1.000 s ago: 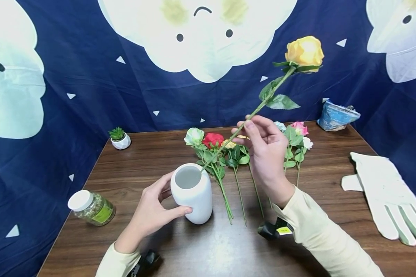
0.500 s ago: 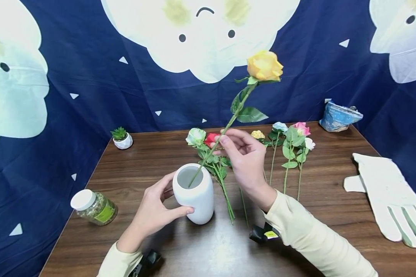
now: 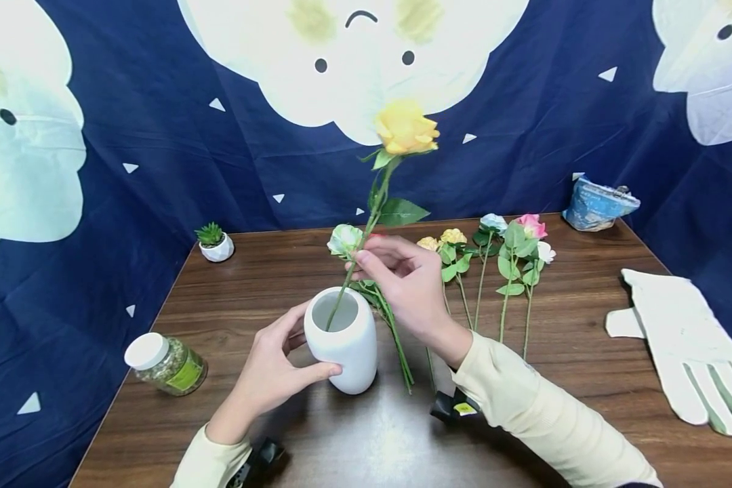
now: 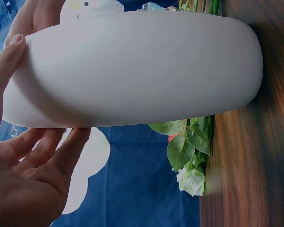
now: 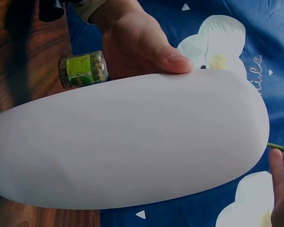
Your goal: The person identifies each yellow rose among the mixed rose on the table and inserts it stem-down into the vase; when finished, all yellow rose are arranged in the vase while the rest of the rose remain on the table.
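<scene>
Left hand is curling round the side of the white vase, thumb on the near wall, fingers on the far side; vase is standing upright on the counter. Right hand is pinching the stem of the yellow rose just above and to the right of the vase mouth. Stem's lower end is sitting inside the opening; the bloom is leaning up and right, well above both hands. Behind the right hand, loose roses are lying flat on the counter, heads toward the backdrop. A white-lidded jar is lying on its side left of the vase. A small potted succulent is standing far left, a white glove is lying far right, a blue pouch behind it.
</scene>
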